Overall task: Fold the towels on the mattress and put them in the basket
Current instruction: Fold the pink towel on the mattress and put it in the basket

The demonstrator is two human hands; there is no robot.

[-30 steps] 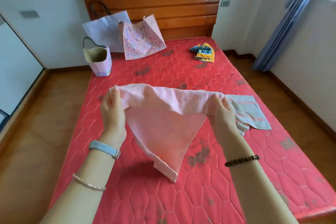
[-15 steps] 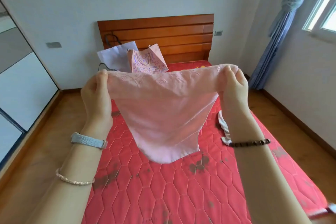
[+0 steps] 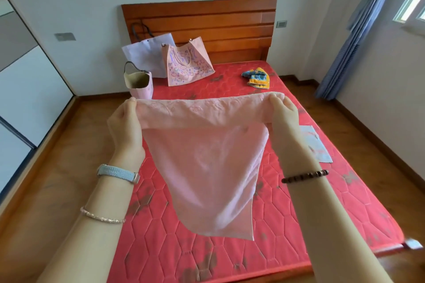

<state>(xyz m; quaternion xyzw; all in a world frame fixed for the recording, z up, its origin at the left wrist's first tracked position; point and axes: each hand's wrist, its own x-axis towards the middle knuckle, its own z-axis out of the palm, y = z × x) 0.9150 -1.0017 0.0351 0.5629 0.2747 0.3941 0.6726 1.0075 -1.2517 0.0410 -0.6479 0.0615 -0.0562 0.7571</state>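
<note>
The left hand (image 3: pixel 125 128) and right hand (image 3: pixel 284 114) each kept a closed grip on a top corner of the pink towel (image 3: pixel 207 163). It hung above the red mattress (image 3: pixel 287 202) (the basket (image 3: pixel 139 85) stood at the far left corner).

You hold a soft, matt pink cloth towel (image 3: pixel 207 156) with an embossed weave along its top band, above a quilted red fabric mattress (image 3: pixel 287 225) with a slight sheen and dark stains, backed at its far edge by a glossy varnished wooden headboard (image 3: pixel 207 20).
</note>
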